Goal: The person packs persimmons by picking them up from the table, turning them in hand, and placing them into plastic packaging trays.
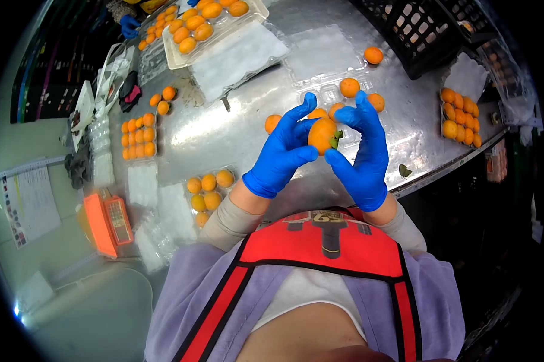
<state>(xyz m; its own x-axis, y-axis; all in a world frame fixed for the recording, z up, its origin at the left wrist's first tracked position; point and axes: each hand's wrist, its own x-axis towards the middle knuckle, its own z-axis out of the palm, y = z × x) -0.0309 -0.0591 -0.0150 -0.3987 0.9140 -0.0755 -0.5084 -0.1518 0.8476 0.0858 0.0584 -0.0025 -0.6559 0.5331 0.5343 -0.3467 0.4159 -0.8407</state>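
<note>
An orange fruit (pixel 322 135) with green leaves at its right side is held up over the metal table. My left hand (pixel 281 149), in a blue glove, holds it from the left. My right hand (pixel 362 151), also blue-gloved, curves around its right side, thumb close to the fruit's lower edge and fingers apart. Behind the hands lie several loose orange fruits (pixel 349 87) and a clear plastic tray (pixel 329 95), which the hands partly hide.
A black crate (pixel 414 36) stands at the back right. Filled fruit trays sit at the right (pixel 460 117), left (pixel 139 136) and near left (pixel 208 196). An orange scale (pixel 108 225) is at the left edge. Another person's gloved hand (pixel 129 26) shows at the back left.
</note>
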